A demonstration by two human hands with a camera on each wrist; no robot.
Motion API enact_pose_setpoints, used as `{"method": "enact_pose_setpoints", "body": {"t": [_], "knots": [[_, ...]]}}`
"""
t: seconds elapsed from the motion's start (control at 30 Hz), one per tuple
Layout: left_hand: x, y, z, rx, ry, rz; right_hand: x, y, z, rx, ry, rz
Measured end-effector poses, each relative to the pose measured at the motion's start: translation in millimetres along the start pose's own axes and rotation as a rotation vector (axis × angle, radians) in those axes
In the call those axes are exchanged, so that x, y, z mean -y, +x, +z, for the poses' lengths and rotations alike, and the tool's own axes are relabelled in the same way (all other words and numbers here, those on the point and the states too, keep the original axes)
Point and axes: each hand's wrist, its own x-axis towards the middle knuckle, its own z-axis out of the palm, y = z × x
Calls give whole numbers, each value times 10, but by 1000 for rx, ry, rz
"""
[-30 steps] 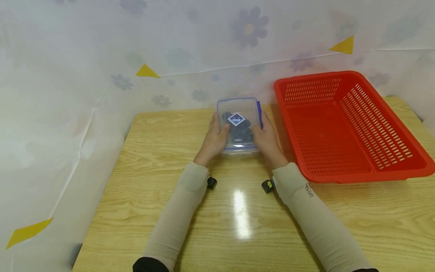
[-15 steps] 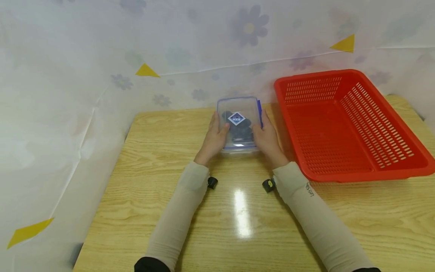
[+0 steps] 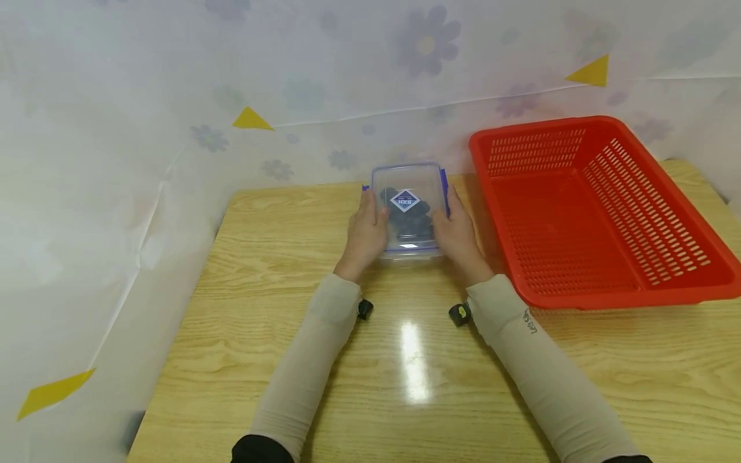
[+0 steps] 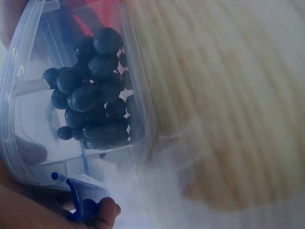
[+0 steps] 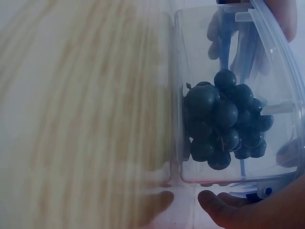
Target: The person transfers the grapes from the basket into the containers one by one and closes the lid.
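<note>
A clear plastic box with a blue-edged lid and a diamond label stands on the wooden table near its far edge. Inside lies a bunch of dark grapes. My left hand holds the box's left side, thumb on the lid. A fingertip touches the blue clip there. My right hand holds the right side, fingers along the blue clip. The wrist views show the box from each side, with fingertips under the lid rim.
A large red perforated basket sits right of the box, close to my right hand. A floral white sheet hangs behind and to the left of the table. Bare wood lies between my forearms and toward the front edge.
The left blue clip now sticks out at the lid's far left corner, beyond my left fingertips. Both hands stay on the box, which has barely shifted.
</note>
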Motion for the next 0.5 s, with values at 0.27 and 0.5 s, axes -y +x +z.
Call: {"method": "enact_pose_setpoints", "body": {"t": [0.27,0.5], "knots": [[-36,-7,4,-33,134,26,-11,7,-2,-4,-6,-10],[-87,-9,-12,-27,251,124,-24,13,-2,-7,-20,-9]]}}
